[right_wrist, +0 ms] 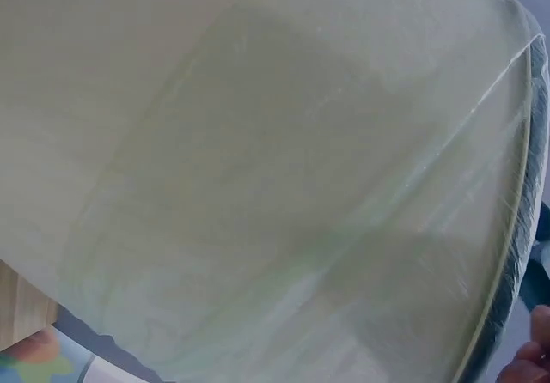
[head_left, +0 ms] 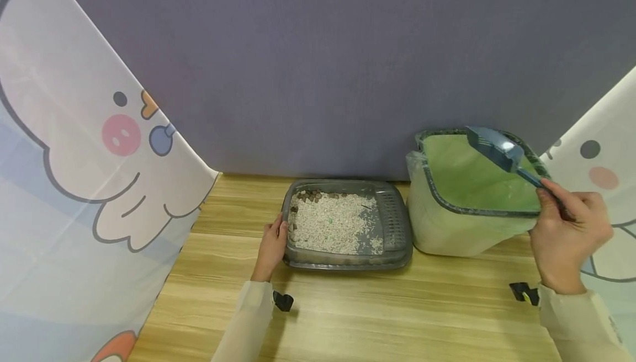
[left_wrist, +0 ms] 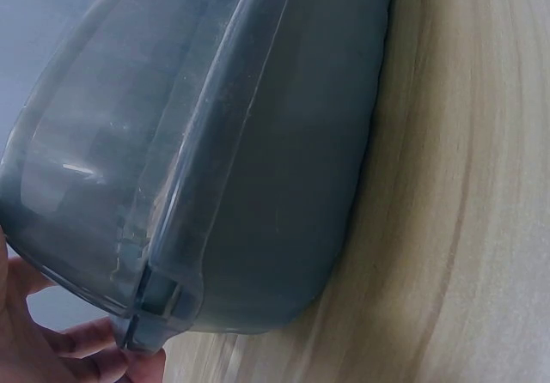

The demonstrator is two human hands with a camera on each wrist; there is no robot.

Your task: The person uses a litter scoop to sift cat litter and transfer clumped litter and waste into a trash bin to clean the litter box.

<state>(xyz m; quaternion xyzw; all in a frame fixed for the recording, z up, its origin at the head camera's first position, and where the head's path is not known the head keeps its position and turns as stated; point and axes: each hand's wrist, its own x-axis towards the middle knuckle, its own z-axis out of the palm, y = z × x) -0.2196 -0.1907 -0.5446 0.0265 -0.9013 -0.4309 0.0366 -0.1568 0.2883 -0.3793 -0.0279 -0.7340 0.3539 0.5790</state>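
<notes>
A grey litter box (head_left: 343, 266) sits on the wooden surface, holding pale litter (head_left: 325, 224) with brown lumps (head_left: 312, 195) along its far left side. My left hand (head_left: 271, 247) grips the box by its left rim; the left wrist view shows the fingers (left_wrist: 82, 338) at the rim's edge. With my right hand (head_left: 568, 224) I hold a blue litter scoop (head_left: 492, 147) by its handle, its head above the opening of a pale bin (head_left: 447, 235). Whether the scoop carries anything cannot be told. In the right wrist view the bin's wall (right_wrist: 258, 185) hides most of the scoop.
A thin greenish bag (head_left: 416, 166) lines the bin and folds over its dark rim. The bin stands against the right end of the litter box. A grey backdrop (head_left: 298, 75) rises behind, with printed cartoon panels (head_left: 74, 185) at both sides.
</notes>
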